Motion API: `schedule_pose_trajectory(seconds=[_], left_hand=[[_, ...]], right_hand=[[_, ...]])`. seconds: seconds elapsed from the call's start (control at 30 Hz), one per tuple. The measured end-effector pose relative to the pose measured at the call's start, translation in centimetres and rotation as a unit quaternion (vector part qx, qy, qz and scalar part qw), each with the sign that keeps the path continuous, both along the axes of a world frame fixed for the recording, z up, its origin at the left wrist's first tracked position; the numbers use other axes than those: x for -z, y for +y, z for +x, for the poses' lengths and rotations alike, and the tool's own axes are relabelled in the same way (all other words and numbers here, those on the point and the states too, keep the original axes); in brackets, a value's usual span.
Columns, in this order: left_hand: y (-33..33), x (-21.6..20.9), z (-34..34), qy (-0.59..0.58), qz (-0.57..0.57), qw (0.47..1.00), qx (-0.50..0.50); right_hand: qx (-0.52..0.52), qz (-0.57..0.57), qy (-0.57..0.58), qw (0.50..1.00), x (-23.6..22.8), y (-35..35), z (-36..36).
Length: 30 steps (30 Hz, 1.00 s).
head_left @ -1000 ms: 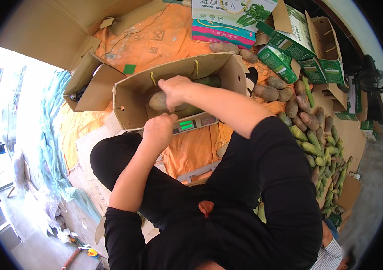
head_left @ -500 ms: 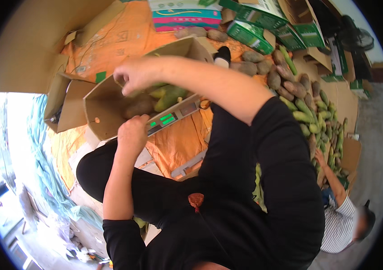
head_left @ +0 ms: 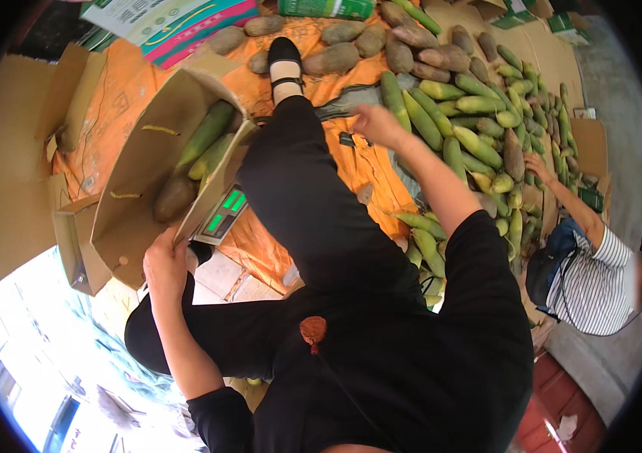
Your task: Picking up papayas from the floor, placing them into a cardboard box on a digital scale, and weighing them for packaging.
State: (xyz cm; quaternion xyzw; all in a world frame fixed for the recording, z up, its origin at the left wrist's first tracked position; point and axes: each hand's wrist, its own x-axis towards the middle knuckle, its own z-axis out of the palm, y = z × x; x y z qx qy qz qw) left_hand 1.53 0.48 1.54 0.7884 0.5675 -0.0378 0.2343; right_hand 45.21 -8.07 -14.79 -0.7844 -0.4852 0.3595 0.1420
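My left hand [head_left: 165, 264] grips the near edge of an open cardboard box [head_left: 128, 151] on the left. Inside lie long green radishes [head_left: 206, 136] and a brownish-purple root [head_left: 175, 198]. The box rests on a scale with a lit green display [head_left: 226, 213], whose front shows below the box wall. Stretched out to the right, my right hand [head_left: 380, 127] is empty, its fingers loosely apart. It hovers over an orange sheet [head_left: 370, 162], just left of a large pile of green radishes [head_left: 479, 147].
Brownish-purple roots [head_left: 331, 58] lie beyond my foot [head_left: 285, 64]. A pink, blue and white carton [head_left: 185, 26] and a green one [head_left: 327, 6] stand at the back. At right, a person in a striped shirt [head_left: 597, 283] reaches a hand [head_left: 538, 167] into the pile.
My right hand has left the space over the box and swung right toward the radish pile. My left hand stays at the box edge. The view has turned right.
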Motion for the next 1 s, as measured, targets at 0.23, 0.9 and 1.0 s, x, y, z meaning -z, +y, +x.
schedule_pose_trajectory(seconds=[0.23, 0.9, 1.0], left_hand=[[-0.1, -0.3, 0.2, -0.026, -0.014, 0.999, -0.025], [-0.3, -0.4, -0.8, -0.001, 0.019, 1.000, -0.005], [-0.2, -0.3, -0.4, -0.011, 0.017, 1.000, 0.002]], right_hand=[[-0.150, -0.146, -0.158, 0.965, 7.6, -13.6, -5.8], [-0.128, -0.216, -0.083, 0.964, 9.3, -11.8, -6.4], [-0.021, -0.160, -0.046, 0.986, 4.3, -9.6, -2.7]])
